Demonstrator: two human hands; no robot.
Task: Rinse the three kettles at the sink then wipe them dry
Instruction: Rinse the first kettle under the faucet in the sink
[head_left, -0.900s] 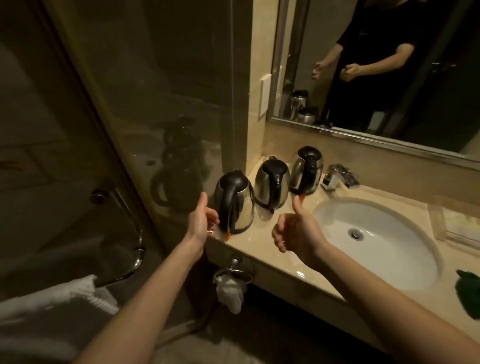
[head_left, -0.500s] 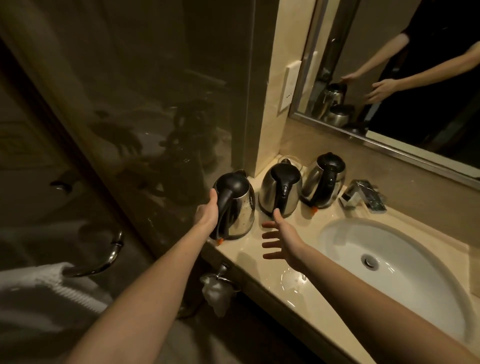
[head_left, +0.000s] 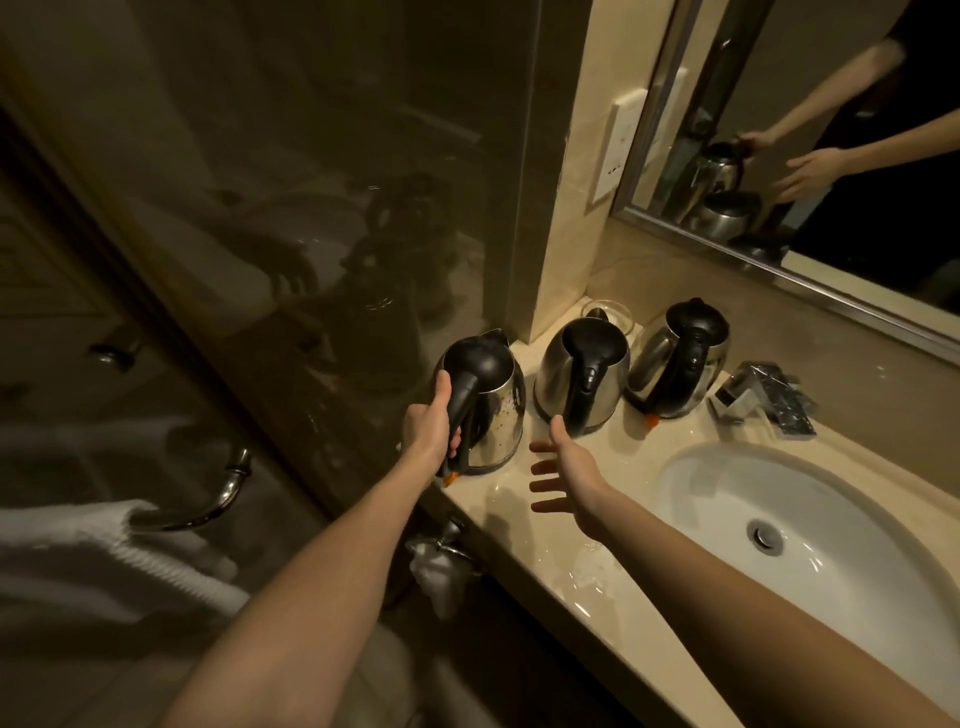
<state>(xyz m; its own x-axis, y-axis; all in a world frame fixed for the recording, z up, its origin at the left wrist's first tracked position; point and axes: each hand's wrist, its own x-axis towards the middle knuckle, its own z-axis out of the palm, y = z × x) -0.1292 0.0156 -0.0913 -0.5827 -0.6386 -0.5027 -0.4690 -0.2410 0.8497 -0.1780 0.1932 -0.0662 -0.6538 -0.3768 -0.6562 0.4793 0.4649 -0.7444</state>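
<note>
Three steel kettles (head_left: 582, 374) stand on the wet bench (head_left: 545, 551) left of the sink (head_left: 727, 467), the left hand (head_left: 428, 431) has its grip curled round the handle (head_left: 462, 400) of the kettle farthest from the sink (head_left: 493, 415), the right hand (head_left: 563, 480) hovers spread beside it, and droplets on the steel could cause a slip.

One wide-angle camera, worn on the head, looks forward and down from close above the vanity countertop (head_left: 524, 530). The sink basin (head_left: 841, 499) lies toward 4 o'clock, the mirror (head_left: 841, 228) at 1 o'clock, the glass partition (head_left: 311, 208) at 10 o'clock.
</note>
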